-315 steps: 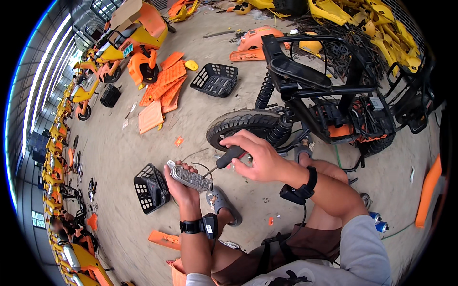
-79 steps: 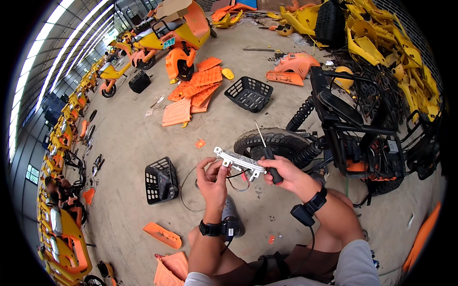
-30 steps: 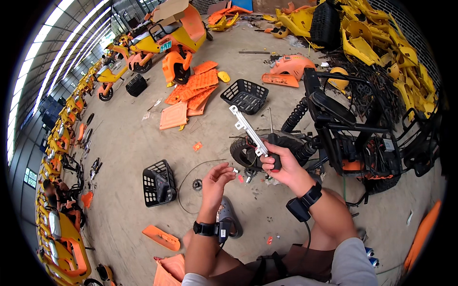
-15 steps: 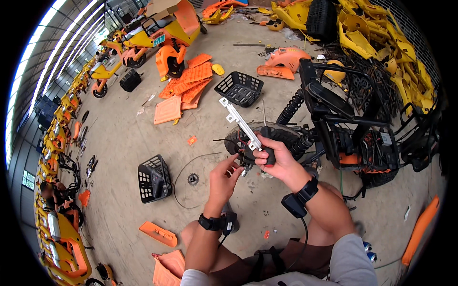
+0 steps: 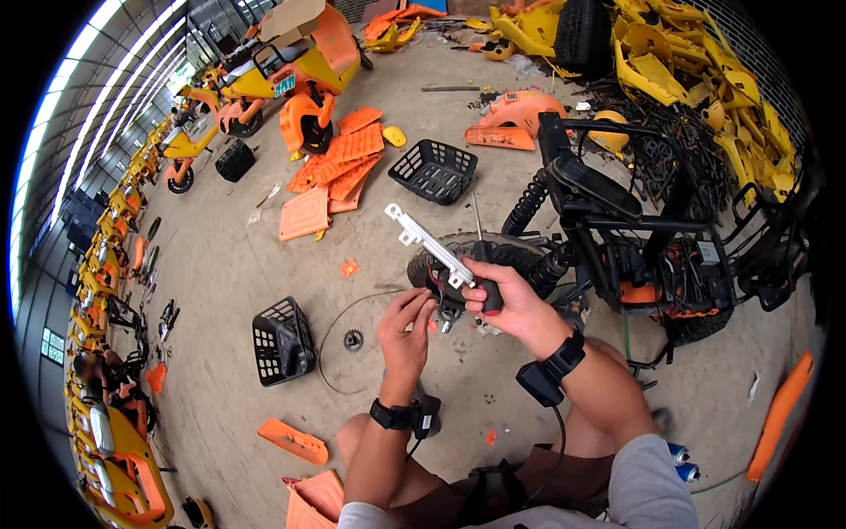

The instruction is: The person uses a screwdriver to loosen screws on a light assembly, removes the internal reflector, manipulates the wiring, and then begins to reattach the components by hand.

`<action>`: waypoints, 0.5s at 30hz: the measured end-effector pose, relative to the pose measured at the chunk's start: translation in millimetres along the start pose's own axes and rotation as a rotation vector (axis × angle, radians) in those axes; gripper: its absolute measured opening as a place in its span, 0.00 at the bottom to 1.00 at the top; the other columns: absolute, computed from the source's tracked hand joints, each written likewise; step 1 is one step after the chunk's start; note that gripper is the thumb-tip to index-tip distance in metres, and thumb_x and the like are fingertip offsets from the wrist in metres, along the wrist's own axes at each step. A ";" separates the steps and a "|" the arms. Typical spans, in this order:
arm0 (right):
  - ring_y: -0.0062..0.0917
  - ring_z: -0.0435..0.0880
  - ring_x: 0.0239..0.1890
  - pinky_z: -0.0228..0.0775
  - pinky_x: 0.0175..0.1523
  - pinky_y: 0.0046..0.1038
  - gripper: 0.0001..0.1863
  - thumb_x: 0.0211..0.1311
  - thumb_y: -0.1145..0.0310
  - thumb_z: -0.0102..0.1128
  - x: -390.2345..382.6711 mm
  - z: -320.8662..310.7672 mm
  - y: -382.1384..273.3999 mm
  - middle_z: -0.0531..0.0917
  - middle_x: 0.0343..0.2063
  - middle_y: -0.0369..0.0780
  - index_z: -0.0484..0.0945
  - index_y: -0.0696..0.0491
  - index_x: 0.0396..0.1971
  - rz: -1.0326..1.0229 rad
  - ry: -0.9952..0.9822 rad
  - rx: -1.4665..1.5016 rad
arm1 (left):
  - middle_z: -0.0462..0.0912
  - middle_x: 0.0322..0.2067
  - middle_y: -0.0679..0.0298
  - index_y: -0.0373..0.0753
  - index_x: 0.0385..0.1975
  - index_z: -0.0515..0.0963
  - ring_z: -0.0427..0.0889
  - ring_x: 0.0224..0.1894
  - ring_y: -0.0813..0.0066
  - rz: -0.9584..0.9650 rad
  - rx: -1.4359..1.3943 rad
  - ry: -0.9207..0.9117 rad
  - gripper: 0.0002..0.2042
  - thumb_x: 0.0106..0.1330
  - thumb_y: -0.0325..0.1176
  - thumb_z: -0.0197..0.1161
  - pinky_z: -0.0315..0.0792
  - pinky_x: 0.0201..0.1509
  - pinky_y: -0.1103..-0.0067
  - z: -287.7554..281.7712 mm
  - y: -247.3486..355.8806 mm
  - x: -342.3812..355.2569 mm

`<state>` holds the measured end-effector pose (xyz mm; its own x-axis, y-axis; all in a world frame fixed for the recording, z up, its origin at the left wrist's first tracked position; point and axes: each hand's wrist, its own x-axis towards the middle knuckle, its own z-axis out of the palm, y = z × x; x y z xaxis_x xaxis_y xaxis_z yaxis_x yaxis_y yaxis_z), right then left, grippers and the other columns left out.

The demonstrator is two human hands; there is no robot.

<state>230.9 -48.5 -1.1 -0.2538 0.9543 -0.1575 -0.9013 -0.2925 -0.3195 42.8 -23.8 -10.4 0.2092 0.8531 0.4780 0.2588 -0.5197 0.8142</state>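
My right hand [image 5: 518, 301] is closed around a black-handled screwdriver [image 5: 477, 222] and the lower end of a silver metal bracket [image 5: 427, 244]. The bracket is long with small mounting tabs and slants up to the left; the screwdriver's thin shaft points away from me. Close beside it, my left hand [image 5: 405, 331] has thumb and fingers pinched together at thin wires [image 5: 438, 280] that run down from the bracket. Exactly what sits between those fingertips is partly hidden. Behind both hands lies a black-tyred wheel [image 5: 421, 264] of a stripped scooter frame [image 5: 608, 216].
Black baskets [image 5: 434, 172] [image 5: 282, 342] lie on the concrete floor, near a small sprocket [image 5: 352, 340] and a curved cable [image 5: 322, 339]. Orange panels [image 5: 339, 163] are stacked ahead. Yellow body parts [image 5: 731, 97] are heaped at far right. Scooters [image 5: 300, 75] line the left.
The bracket's far end has swung left and lower, so it lies flatter. Both hands stay close together, the left one still pinching. The whole view has shifted slightly.
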 end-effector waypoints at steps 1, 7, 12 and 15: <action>0.15 0.71 0.21 0.64 0.26 0.20 0.08 0.66 0.67 0.58 -0.7 -0.3 0.0 0.76 0.31 0.33 0.74 0.50 0.42 -0.004 0.017 -0.027 | 0.84 0.32 0.59 0.32 0.41 0.83 0.81 0.28 0.77 0.051 0.029 0.040 0.08 0.65 0.25 0.63 0.75 0.32 0.82 -0.1 4.0 1.7; 0.15 0.72 0.20 0.65 0.23 0.20 0.07 0.65 0.68 0.59 -9.0 12.8 -3.5 0.76 0.28 0.34 0.74 0.51 0.40 0.060 0.149 -0.254 | 0.82 0.29 0.62 0.30 0.49 0.78 0.78 0.29 0.82 -0.132 -0.099 -0.075 0.13 0.74 0.30 0.52 0.73 0.31 0.85 -9.9 2.7 -4.9; 0.14 0.72 0.19 0.65 0.23 0.19 0.06 0.64 0.68 0.60 -9.1 6.5 -2.3 0.76 0.28 0.33 0.73 0.50 0.37 0.101 0.136 -0.229 | 0.82 0.30 0.59 0.28 0.49 0.76 0.79 0.31 0.78 -0.109 -0.234 0.002 0.13 0.75 0.30 0.51 0.75 0.37 0.82 -13.3 -2.1 -3.4; 0.13 0.72 0.20 0.64 0.23 0.18 0.06 0.64 0.67 0.61 -9.1 4.5 -1.9 0.77 0.28 0.33 0.73 0.50 0.36 0.125 0.144 -0.241 | 0.83 0.33 0.56 0.28 0.48 0.73 0.80 0.32 0.75 -0.065 -0.271 0.073 0.12 0.75 0.30 0.50 0.76 0.39 0.79 -15.5 -5.2 -1.5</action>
<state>233.3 -56.4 5.2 -0.2897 0.8964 -0.3355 -0.7523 -0.4299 -0.4992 26.5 -21.6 -10.3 0.1296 0.8905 0.4362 0.0062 -0.4406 0.8977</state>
